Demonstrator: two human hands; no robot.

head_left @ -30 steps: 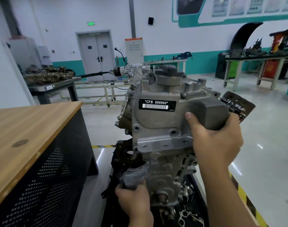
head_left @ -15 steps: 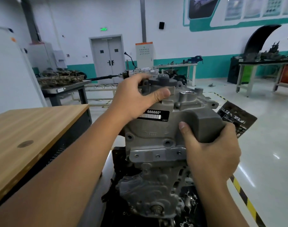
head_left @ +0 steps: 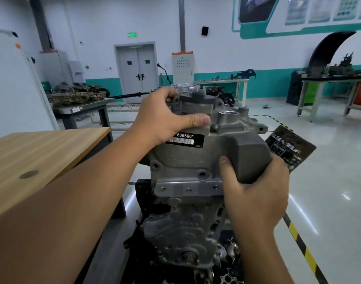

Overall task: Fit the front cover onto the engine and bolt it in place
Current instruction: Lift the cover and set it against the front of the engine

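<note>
A grey cast-metal front cover (head_left: 187, 160) with a black barcode label stands upright against the front of the engine (head_left: 181, 232), which sits on a dark stand. My left hand (head_left: 165, 119) grips the cover's upper left corner, thumb laid across its face just above the label. My right hand (head_left: 255, 193) holds the boxy bulge at the cover's right side from below, thumb on its front. Several empty bolt holes show on the cover's face and lower flange. The joint behind the cover is hidden.
A wooden-topped bench (head_left: 38, 158) stands close on the left. Loose metal parts (head_left: 229, 261) lie at the engine's foot. A dark printed card (head_left: 290, 148) shows behind the cover on the right. Yellow-black floor tape (head_left: 304, 247) runs at the right. Tables with parts stand far back.
My left hand left the engine's lower cover and rose to grip the front cover's top left corner. My right hand kept its hold on the bulge.
</note>
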